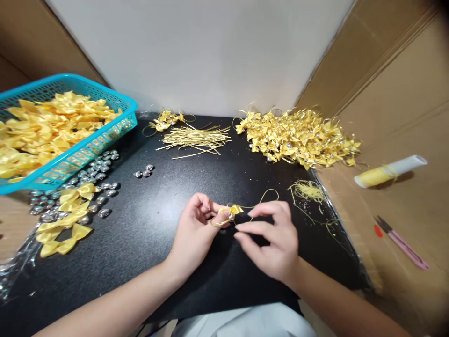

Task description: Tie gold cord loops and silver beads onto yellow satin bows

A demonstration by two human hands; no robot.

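Observation:
In my left hand (196, 227), a small yellow ribbon bow (236, 209) is pinched between thumb and fingers. A silver bead (231, 216) sits at the middle of the bow, and a loop of gold cord (219, 223) sticks out beside my thumb. Thin yellow thread (270, 191) runs from the bow in a loose curve to my right hand (271, 231). The fingers of that hand are bent around the thread, just right of the bow; their exact grip on it is partly hidden.
A blue basket (131, 105) of yellow bows stands left, with silver beads (101, 175) and loose bows (66, 231) before it. Gold cords (196, 139) lie at the back. Finished-looking bows (298, 138), tangled thread (308, 191), a thread roll (389, 172) and pink-handled snips (403, 245) are right.

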